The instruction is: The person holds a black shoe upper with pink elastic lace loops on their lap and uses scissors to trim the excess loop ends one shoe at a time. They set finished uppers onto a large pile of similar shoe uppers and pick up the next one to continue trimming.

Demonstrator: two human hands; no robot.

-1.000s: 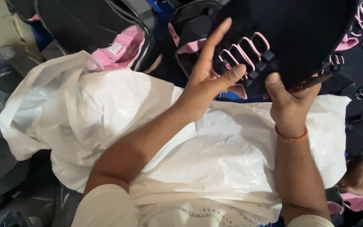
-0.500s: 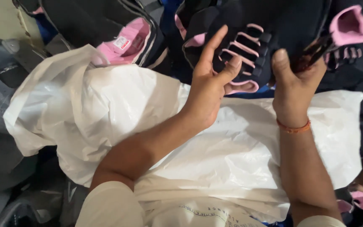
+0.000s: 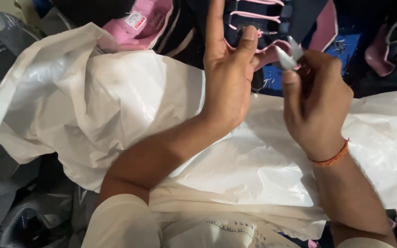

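Right hand, perhaps with snips

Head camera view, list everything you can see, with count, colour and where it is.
Shoe upper: one, dark navy with pink laces and trim, top centre, under the left thumb.
Snips: one, silver blades, in the right fist.
Plastic sheet: one, white, spread across the lap.
Other shoe uppers: several, dark and pink, along the top edge.
Wrist thread: one, orange, on the right wrist.
Left hand: one, fingers spread, thumb on the shoe upper.
Right hand: one, closed on the snips.
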